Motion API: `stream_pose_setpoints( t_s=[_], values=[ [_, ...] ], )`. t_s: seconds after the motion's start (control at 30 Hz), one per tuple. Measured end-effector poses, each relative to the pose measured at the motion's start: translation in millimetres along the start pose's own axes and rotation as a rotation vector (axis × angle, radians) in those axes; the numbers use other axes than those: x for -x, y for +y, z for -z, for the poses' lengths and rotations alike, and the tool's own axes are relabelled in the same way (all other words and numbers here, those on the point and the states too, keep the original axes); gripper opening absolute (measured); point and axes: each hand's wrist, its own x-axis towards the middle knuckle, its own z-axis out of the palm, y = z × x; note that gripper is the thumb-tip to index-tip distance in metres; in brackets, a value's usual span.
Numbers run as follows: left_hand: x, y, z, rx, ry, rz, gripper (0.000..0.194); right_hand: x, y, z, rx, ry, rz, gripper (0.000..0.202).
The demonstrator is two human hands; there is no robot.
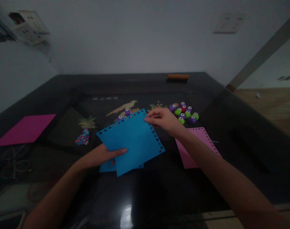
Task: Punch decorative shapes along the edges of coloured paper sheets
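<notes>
A blue sheet of paper is held tilted above the dark table. Small shapes are punched along its upper and right edges. My left hand grips it from the lower left, thumb on top and fingers mostly hidden underneath. At the upper right corner my right hand pinches the sheet between thumb and fingers. Another blue sheet shows partly below it. To the right, a pink sheet with punched edges lies partly under my right forearm.
Several purple, green and red punches stand behind the pink sheet, and purple ones behind the blue. Colourful bits, a magenta sheet and scissors lie left. An orange-brown roll is at the back.
</notes>
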Motion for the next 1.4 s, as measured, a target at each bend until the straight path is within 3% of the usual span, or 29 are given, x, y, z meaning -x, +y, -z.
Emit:
stream_pose_setpoints(
  t_s=[0.17,0.27,0.37,0.47,0.73,0.93,1.1,1.4],
  values=[
    [-2.5,-3.6,2.7,-0.022,0.042,-0.129,0.032,1.3,-3.8,3.5,-0.017,-0.016,0.026,0.019],
    [-1.7,-2.5,2.7,0.011,0.097,-0.082,0.030,1.7,-5.3,5.9,-0.028,-0.010,0.056,0.022],
    [-1.5,1.1,4.0,0.126,0.136,-0.056,0.031,0.6,-4.4,8.1,-0.032,0.000,0.060,0.025],
    [-4.3,3.7,8.2,0.247,0.150,-0.124,0.043,-1.2,-1.8,9.1,-0.028,0.029,0.050,0.024],
    [-8.4,14.7,16.5,0.631,0.399,-0.296,0.035,-7.6,12.1,0.4,0.020,0.021,0.017,0.020],
    [-7.9,18.0,15.4,0.717,0.468,-0.330,0.033,-33.5,28.1,-20.0,0.319,0.051,0.033,0.007],
    [-10.1,14.2,15.7,0.751,0.480,-0.284,0.037,-59.0,44.5,-35.3,0.689,0.088,0.112,0.032],
    [-9.5,14.6,12.1,0.722,0.458,-0.262,0.040,-77.3,69.6,-48.7,0.822,0.071,0.142,0.032]
  ],
)
